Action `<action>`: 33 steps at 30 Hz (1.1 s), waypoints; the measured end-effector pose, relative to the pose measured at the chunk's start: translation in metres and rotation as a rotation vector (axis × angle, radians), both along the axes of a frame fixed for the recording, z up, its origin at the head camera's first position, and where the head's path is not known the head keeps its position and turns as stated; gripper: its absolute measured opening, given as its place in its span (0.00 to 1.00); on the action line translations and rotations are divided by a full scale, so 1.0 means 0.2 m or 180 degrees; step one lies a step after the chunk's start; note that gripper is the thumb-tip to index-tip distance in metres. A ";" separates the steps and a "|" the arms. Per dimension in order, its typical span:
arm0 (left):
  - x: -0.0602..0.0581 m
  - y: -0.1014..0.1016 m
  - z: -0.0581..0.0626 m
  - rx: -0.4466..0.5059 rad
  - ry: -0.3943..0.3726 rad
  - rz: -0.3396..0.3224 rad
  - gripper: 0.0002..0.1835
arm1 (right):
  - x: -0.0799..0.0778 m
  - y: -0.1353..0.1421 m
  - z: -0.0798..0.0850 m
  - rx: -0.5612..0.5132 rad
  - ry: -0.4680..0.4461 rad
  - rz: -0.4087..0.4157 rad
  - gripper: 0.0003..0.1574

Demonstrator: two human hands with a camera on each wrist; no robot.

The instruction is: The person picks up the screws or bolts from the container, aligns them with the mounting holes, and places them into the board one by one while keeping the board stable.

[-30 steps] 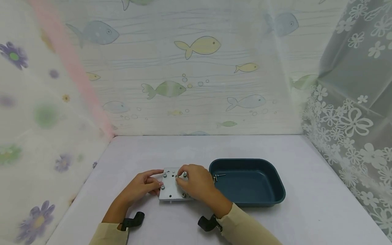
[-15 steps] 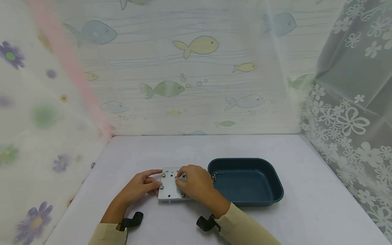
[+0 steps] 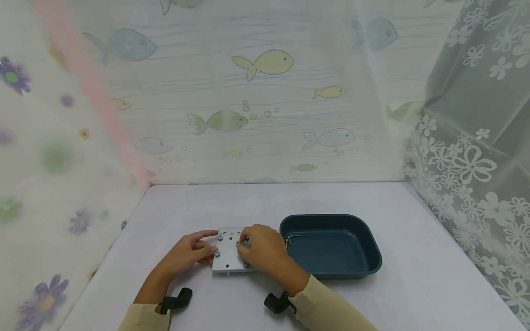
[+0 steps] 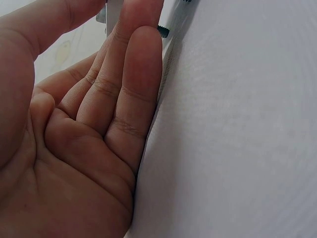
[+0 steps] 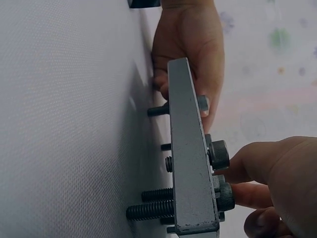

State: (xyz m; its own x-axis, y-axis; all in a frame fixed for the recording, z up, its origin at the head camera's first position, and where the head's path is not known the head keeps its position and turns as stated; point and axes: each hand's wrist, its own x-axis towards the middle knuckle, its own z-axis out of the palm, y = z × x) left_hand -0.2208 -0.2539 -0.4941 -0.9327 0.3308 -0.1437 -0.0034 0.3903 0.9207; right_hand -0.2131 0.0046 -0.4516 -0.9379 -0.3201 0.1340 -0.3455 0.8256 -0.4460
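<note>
A flat light-grey metal plate point(image 3: 225, 255) lies low over the white table, with several socket-head screws through it. My left hand point(image 3: 188, 253) grips its left edge, thumb on top by a screw point(image 3: 217, 253) and the index finger along the far corner. My right hand point(image 3: 267, 250) reaches over the plate from the right; thumb and index finger pinch a small screw point(image 3: 238, 243) near the upper middle. In the right wrist view the plate point(image 5: 190, 148) is edge-on, threaded screw ends point(image 5: 151, 210) poking out below, and the right fingers point(image 5: 252, 193) are partly hidden behind knurled screw heads point(image 5: 219, 154).
A dark blue-green tray point(image 3: 376, 257) stands just right of the plate, with a few small screws point(image 3: 288, 241) by its left wall. Each wrist wears a black camera mount point(image 3: 177, 299). Fish-patterned and flowered curtains hang behind and beside the table.
The head view drifts slightly, so everything appears a little further left. The right hand has rolled a bit over the plate, covering more of the upper right screw. The left hand keeps its hold.
</note>
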 end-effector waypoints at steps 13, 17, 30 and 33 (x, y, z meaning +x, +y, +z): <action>0.00 -0.01 0.00 0.0034 -0.0038 0.0032 0.37 | -0.01 -0.01 -0.02 0.0168 0.0121 0.0039 0.04; 0.01 -0.01 0.00 0.0052 0.0030 -0.0023 0.37 | -0.01 -0.02 -0.02 0.0162 0.0119 0.0051 0.04; 0.00 -0.01 -0.01 0.0041 0.0003 0.0009 0.36 | 0.01 0.00 0.02 0.0124 0.0126 -0.0003 0.06; -0.01 0.00 -0.02 0.0031 0.0017 -0.0018 0.36 | 0.01 0.01 0.05 0.0092 0.0127 0.0009 0.06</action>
State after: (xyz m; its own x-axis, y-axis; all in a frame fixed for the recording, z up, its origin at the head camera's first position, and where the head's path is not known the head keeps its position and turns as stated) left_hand -0.2225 -0.2549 -0.4978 -0.9315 0.3375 -0.1355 0.0036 0.3812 0.9245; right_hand -0.2119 0.0064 -0.4422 -0.9310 -0.3270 0.1620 -0.3649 0.8370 -0.4078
